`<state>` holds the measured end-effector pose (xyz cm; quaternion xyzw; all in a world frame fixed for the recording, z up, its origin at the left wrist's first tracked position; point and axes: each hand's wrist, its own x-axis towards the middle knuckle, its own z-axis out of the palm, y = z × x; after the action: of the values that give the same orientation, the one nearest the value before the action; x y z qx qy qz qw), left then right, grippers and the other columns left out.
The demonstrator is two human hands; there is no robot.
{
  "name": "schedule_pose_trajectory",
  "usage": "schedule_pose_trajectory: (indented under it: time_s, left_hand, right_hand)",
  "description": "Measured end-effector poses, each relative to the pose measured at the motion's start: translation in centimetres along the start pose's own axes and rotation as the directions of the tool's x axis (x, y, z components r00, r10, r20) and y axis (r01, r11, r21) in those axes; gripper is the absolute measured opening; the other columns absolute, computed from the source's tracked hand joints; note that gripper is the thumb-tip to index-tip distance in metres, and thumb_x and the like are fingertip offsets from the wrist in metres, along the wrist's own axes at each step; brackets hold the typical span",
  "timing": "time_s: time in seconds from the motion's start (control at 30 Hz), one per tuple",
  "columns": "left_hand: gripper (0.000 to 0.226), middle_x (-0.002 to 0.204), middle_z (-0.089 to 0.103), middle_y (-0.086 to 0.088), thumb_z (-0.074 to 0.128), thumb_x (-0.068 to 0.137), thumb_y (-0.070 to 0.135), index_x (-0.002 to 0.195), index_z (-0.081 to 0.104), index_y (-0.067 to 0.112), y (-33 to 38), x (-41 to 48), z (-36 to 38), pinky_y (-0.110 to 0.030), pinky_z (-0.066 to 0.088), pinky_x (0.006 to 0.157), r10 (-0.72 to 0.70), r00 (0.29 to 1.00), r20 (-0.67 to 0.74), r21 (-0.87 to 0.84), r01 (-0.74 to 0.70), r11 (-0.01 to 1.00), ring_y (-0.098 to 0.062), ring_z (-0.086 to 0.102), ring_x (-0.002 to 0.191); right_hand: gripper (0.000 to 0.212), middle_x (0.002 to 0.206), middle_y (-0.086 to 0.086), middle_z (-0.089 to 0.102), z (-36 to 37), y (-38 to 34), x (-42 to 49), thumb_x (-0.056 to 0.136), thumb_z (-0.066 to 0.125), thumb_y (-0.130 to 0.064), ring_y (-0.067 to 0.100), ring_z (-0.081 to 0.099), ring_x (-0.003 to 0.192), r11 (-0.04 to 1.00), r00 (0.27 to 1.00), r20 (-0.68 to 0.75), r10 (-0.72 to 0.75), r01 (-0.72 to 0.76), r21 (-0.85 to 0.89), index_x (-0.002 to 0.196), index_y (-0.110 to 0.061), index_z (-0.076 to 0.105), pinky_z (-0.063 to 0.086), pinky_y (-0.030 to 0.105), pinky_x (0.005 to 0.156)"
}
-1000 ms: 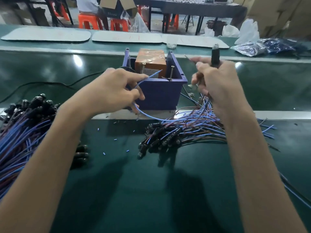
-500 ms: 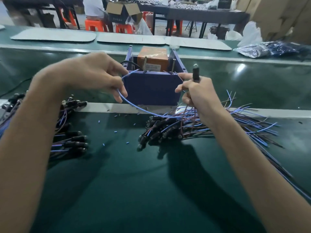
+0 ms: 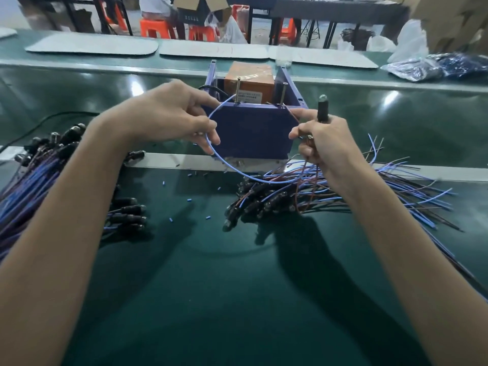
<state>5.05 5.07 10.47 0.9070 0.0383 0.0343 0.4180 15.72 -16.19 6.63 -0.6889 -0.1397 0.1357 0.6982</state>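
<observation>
The green work surface lies under both forearms and runs on past the fingertips to a metal rail. Straight ahead, in the gap between the two hands and just beyond them, stands a purple open-topped box with an orange block inside it. Outside the left forearm lies a big heap of blue-wired black plugs. A second heap lies below the right hand, its plug ends towards the left hand and its loose wire ends fanning out past the right wrist.

The left hand is raised in front of the box's left corner, thumb and curled fingers pinching a blue wire. This wire has no straight axis: it bows in a wide C. Its free tip points up and to the right, from the left thumb to the box's top edge. The rest curves down past the left fingertips, then sweeps right and low towards the underside of the right hand.

The right hand is at the box's right corner, its fingers wrapped round a black plug. The plug stands nearly upright, its long axis vertical and its domed end pointing up above the knuckles. A thin brown wire slants from the right forefinger up towards the box's rim. Small blue snippets dot the surface below the left hand.
</observation>
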Motion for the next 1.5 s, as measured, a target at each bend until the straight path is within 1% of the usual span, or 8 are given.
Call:
schedule_pose_trajectory:
  time_s: [0.1,0.2,0.37,0.53,0.6,0.97,1.3,1.5]
  left_hand:
    - [0.029,0.08,0.076,0.001,0.056,0.095,0.004,0.119,0.06,0.019,-0.18,0.15,0.02,-0.013,0.054,0.065,0.006,1.0,0.014,-0.001,-0.006,1.0,-0.013,0.073,0.073]
    - [0.032,0.08,0.076,0.001,0.056,0.095,0.005,0.125,0.058,0.015,-0.17,0.25,0.07,-0.012,0.053,0.066,0.015,1.0,0.024,-0.009,-0.015,1.0,-0.013,0.073,0.074]
    - [0.029,0.081,0.076,0.002,0.056,0.095,0.005,0.111,0.06,0.028,0.17,0.11,0.16,-0.011,0.053,0.065,0.034,0.999,0.035,-0.015,-0.034,0.999,-0.014,0.073,0.075]
    - [0.041,0.081,0.076,0.004,0.053,0.095,0.001,0.135,0.05,0.012,0.27,0.31,0.21,-0.013,0.055,0.067,0.016,0.999,0.034,0.016,-0.016,1.0,-0.015,0.074,0.075]
    - [0.045,0.08,0.076,0.004,0.054,0.095,0.001,0.138,0.047,0.009,0.37,0.39,0.27,-0.012,0.054,0.065,0.004,0.999,0.033,-0.006,-0.004,1.0,-0.015,0.073,0.074]
    - [0.047,0.082,0.076,0.003,0.057,0.093,0.004,0.139,0.046,0.009,0.52,0.14,0.38,-0.014,0.055,0.066,-0.003,1.0,0.028,-0.025,0.004,1.0,-0.017,0.074,0.076]
    - [0.049,0.083,0.076,0.005,0.059,0.093,0.008,0.14,0.045,0.008,0.56,0.17,0.61,-0.015,0.056,0.07,-0.009,0.999,0.031,0.005,0.009,1.0,-0.016,0.074,0.076]
    - [0.048,0.083,0.076,0.005,0.056,0.094,0.005,0.14,0.044,0.008,0.71,0.1,0.76,-0.016,0.056,0.069,-0.012,0.999,0.037,0.01,0.012,1.0,-0.017,0.074,0.076]
  right_hand:
    - [0.034,0.059,-0.002,0.057,-0.07,-0.05,-0.01,0.092,0.039,0.005,0.004,0.032,0.037,1.0,1.0,-0.003,-0.006,0.006,0.009,0.094,-0.018,0.065,0.024,0.013,0.035]
    - [0.032,0.06,-0.001,0.057,-0.16,-0.18,-0.02,0.092,0.04,0.004,0.004,0.032,0.037,1.0,1.0,-0.002,-0.019,0.019,0.009,0.099,-0.016,0.064,0.024,0.013,0.035]
    - [0.029,0.059,-0.005,0.057,-0.53,-0.38,-0.06,0.095,0.041,0.0,0.005,0.032,0.038,0.999,0.999,0.005,-0.034,0.035,-0.041,0.109,-0.012,0.064,0.024,0.014,0.038]
    - [0.026,0.053,-0.01,0.058,-0.51,-0.64,-0.15,0.094,0.045,-0.001,0.006,0.038,0.049,0.997,0.999,0.006,-0.053,0.053,-0.053,0.093,-0.018,0.064,0.027,0.013,0.04]
    - [0.026,0.053,-0.011,0.058,-0.53,-0.62,-0.11,0.094,0.045,-0.001,0.004,0.038,0.047,0.996,0.998,0.012,-0.063,0.064,-0.056,0.091,-0.02,0.063,0.027,0.012,0.04]
    - [0.027,0.053,-0.011,0.06,-0.68,-0.33,0.12,0.092,0.047,-0.001,0.009,0.043,0.057,0.996,0.998,0.018,-0.066,0.067,-0.061,0.087,-0.022,0.064,0.03,0.012,0.04]
    - [0.026,0.053,-0.011,0.06,-0.75,-0.08,0.04,0.093,0.047,-0.002,0.006,0.04,0.05,0.995,0.998,0.029,-0.064,0.066,-0.078,0.088,-0.022,0.063,0.029,0.012,0.039]
    - [0.025,0.053,-0.011,0.06,-0.76,-0.06,0.01,0.094,0.047,-0.002,0.004,0.04,0.047,0.994,0.998,0.029,-0.059,0.061,-0.09,0.091,-0.02,0.063,0.03,0.012,0.038]
